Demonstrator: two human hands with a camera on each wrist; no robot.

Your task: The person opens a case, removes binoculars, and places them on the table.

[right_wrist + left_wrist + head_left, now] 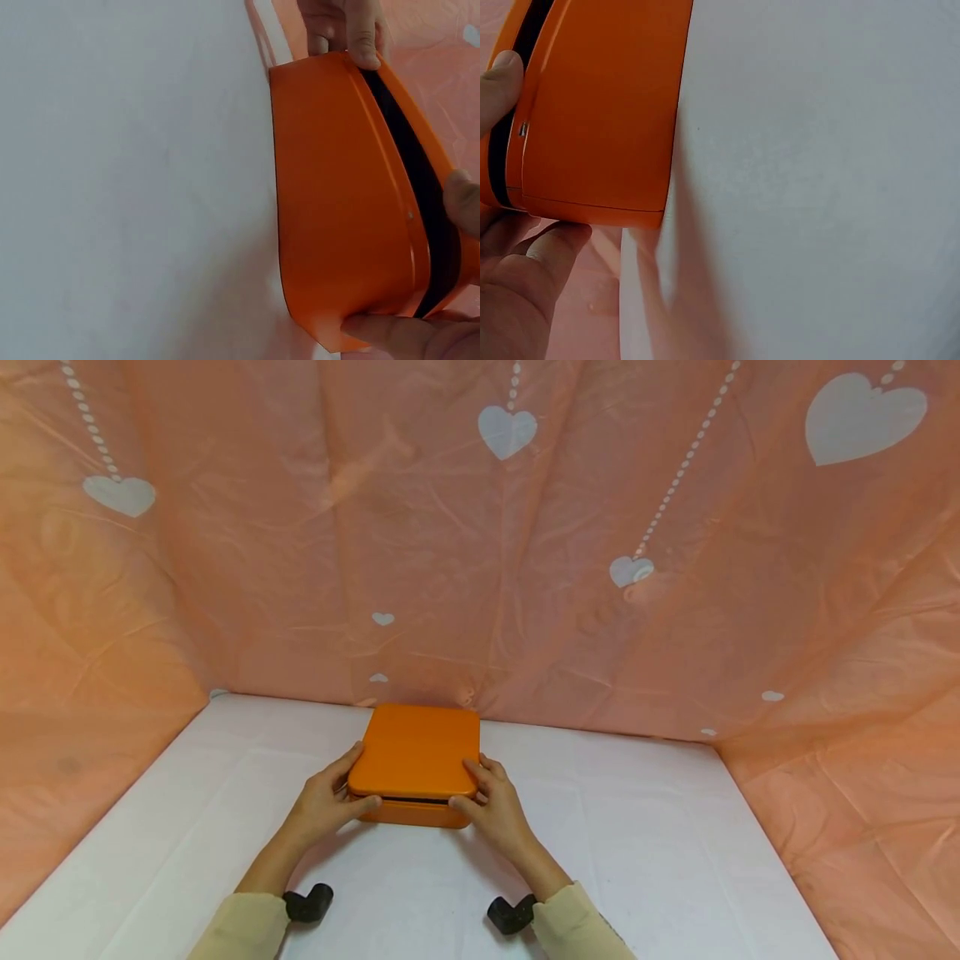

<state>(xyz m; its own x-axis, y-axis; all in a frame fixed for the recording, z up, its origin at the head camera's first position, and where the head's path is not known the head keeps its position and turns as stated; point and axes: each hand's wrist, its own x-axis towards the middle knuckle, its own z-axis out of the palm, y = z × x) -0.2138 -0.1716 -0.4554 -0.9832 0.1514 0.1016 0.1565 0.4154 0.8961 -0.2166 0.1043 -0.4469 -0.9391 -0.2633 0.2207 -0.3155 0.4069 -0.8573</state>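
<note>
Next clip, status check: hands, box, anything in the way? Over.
Left hand and right hand gripping orange box at near corners. Lid ajar, dark gap along front. Nothing seen blocking the hands.

Draped booth (pixel 82 635); heart-print sheeting (pixel 435 543), white tabletop (pixel 675 860)

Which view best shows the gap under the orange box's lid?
Right wrist: the gap looks widest there, running along the orange box. Head shows only a thin dark slit; left wrist cuts it off at the frame's top.
</note>
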